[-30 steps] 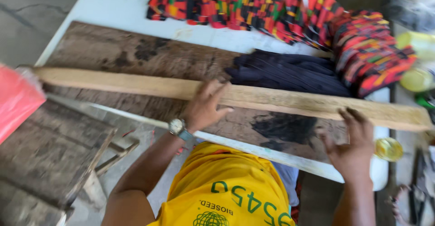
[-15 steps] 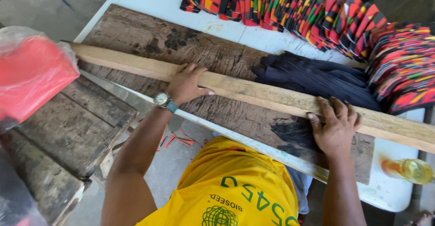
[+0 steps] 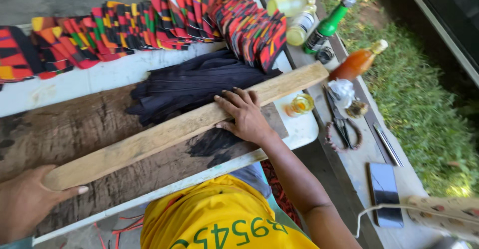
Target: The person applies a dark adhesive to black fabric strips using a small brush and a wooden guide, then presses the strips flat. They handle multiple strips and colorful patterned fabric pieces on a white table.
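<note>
Right hand [image 3: 245, 115] lies palm down, fingers spread and nearly flat, pressing on the long pale wooden plank [image 3: 184, 126] toward its far end; it grips nothing and simply bears down on the wood. Left hand [image 3: 27, 201] meets the plank's near end at the lower left, its thumb stretched along the end of the wood and its fingers loosely curled; only part of it is in view, so whether it grips the end or just steadies it is hard to say.

That plank runs diagonally across a wide, dark, weathered wooden board [image 3: 85, 129], which lies on a white table [image 3: 299, 129]. Under the plank, and spilling out on its far side, sits a stack of dark navy fabric pieces [image 3: 199, 84]; the plank crosses the stack's near edge and seems to be pinning it flat. A black stain [image 3: 212, 144] marks the board just below the right hand.

Judging from how things lie, the plank is already set over the dark fabric and both hands are settled on it, so the placing looks done; nothing shows any marking or cutting of the fabric yet.

Beyond the stack, a long overlapping row of red, green, yellow and black patterned cloth pieces [image 3: 149, 24] fans across the table. To the right stand a green glass bottle [image 3: 329, 24] and an amber bottle [image 3: 357, 62], with a small jar of yellow liquid [image 3: 301, 104] near the plank's tip and a dark phone [image 3: 384, 191] lying flat.
</note>
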